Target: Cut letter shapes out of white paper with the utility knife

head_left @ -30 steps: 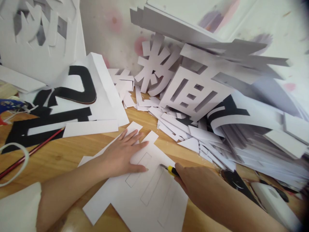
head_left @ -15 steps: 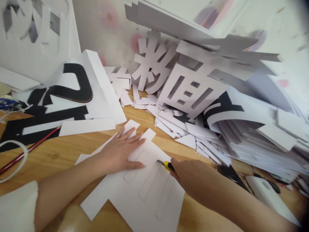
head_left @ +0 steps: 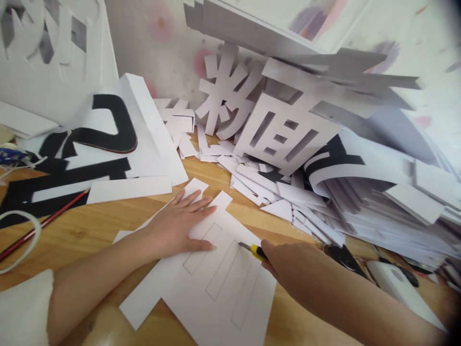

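A white board shape (head_left: 216,307) with pencilled long rectangles lies on the wooden table. My left hand (head_left: 176,226) rests flat on its upper left part, fingers spread, holding nothing. On the right, my right hand (head_left: 283,259) is closed around a yellow and black craft knife (head_left: 257,251). The blade tip is at the upper end of the middle pencilled rectangle; whether it touches the board cannot be made out. The palm side of my right hand is hidden.
White cut-out characters (head_left: 277,132) lean at the back above a pile of white scraps (head_left: 259,185). At left are black cut-outs (head_left: 124,125), a red pencil (head_left: 65,209) and a white loop (head_left: 36,230). A white device (head_left: 399,288) lies at right.
My right hand and the knife have moved slightly right and down, the blade tip shifting a little along the upper end of the middle rectangle. My left hand is nearly unmoved.
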`<state>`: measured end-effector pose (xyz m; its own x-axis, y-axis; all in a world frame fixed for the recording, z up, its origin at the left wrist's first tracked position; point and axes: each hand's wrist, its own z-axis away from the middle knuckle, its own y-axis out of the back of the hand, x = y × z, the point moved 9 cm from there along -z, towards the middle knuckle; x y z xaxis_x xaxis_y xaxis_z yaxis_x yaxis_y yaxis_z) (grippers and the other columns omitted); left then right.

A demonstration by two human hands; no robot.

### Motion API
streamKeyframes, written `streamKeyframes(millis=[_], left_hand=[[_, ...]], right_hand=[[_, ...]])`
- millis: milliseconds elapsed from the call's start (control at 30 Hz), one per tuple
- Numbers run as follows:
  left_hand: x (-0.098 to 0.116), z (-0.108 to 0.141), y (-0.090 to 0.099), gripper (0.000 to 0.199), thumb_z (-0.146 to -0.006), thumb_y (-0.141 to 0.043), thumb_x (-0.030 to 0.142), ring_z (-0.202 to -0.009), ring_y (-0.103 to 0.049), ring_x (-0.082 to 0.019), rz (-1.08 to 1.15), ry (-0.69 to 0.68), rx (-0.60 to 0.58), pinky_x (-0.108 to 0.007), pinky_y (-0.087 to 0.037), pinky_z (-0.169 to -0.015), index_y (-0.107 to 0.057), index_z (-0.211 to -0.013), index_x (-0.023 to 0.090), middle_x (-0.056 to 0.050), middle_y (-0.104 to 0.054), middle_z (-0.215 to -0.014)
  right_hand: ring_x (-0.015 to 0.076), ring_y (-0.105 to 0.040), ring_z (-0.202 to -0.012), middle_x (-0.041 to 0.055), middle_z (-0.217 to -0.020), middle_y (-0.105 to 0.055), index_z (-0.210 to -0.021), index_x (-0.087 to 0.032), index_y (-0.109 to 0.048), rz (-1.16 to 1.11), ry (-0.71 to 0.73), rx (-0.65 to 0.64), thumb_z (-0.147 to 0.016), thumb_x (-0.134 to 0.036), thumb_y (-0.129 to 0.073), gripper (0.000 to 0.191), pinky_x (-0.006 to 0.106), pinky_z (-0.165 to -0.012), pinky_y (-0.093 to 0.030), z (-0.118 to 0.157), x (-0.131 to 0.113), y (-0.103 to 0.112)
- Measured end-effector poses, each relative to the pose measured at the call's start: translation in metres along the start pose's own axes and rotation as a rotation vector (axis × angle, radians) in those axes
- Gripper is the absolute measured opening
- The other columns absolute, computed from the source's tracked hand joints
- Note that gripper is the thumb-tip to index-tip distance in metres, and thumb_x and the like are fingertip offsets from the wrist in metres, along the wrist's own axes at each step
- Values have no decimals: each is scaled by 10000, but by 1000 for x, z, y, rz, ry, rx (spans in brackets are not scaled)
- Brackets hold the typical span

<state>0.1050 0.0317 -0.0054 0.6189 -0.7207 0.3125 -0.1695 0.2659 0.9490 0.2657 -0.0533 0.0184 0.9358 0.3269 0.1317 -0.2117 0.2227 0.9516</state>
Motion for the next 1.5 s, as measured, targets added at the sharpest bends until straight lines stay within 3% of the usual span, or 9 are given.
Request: streamKeyframes(millis=[433, 667, 867, 1000, 1133, 1300, 1500], left_hand=[[1, -1, -3, 856, -735, -320, 788, -1379, -93, -286, -5, -6, -20, -467, -5, -1097, -305, -1400, 249, -25, -200, -1491], [2, 0, -1, 832, -735, -362, 772, -1375, -129, -275, -22, 0, 46, -444, -19, -1103, -335, -1387, 256, -16, -262, -1478], [3, 1, 1, 804, -738, -366, 768, -1373, -145, -261, -25, -6, 80, -421, -16, -1104, -347, -1378, 282, -4, -278, -1474], [3, 1, 1, 807, -737, -366, 770, -1373, -149, -264, -27, 0, 68, -424, -17, -1103, -350, -1377, 279, -6, -276, -1474], [2, 0, 1, 815, -735, -371, 769, -1371, -150, -274, -23, -3, 56, -437, -25, -1101, -348, -1379, 271, -15, -271, -1475], [1, 0, -1, 815, -739, -366, 767, -1373, -138, -280, -16, -12, 45, -442, -18, -1100, -334, -1386, 273, -17, -270, -1476], [2, 1, 1, 807, -734, -374, 769, -1373, -145, -268, -25, 1, 61, -432, -23, -1102, -346, -1379, 284, -6, -272, -1475]], right_hand=[[159, -593, -833, 57, -1046, -591, -1079, -168, -556, -22, -87, -28, -873, -317, -525, 256, 347, -696, -511, 13, 2, -19], [205, -568, -956, 73, -1156, -551, -1147, -194, -530, -61, -141, -12, -864, -336, -534, 316, 406, -776, -489, 43, 18, -17], [196, -570, -944, 74, -1152, -553, -1140, -197, -534, -94, -161, -5, -870, -336, -526, 304, 397, -771, -492, 49, 20, -29], [135, -598, -736, 37, -950, -614, -1045, -174, -567, -106, -171, -6, -880, -342, -507, 242, 303, -628, -507, 47, 22, -38], [136, -589, -487, -15, -622, -622, -907, -214, -591, -114, -164, 15, -888, -296, -442, 171, 231, -428, -397, 45, 22, -36], [173, -620, -486, 4, -618, -656, -911, -244, -577, -129, -133, 43, -882, -297, -401, 186, 245, -411, -367, 45, 19, -27], [154, -605, -491, -5, -611, -631, -901, -241, -586, -128, -115, 39, -900, -320, -405, 197, 240, -425, -398, 45, 20, -28]])
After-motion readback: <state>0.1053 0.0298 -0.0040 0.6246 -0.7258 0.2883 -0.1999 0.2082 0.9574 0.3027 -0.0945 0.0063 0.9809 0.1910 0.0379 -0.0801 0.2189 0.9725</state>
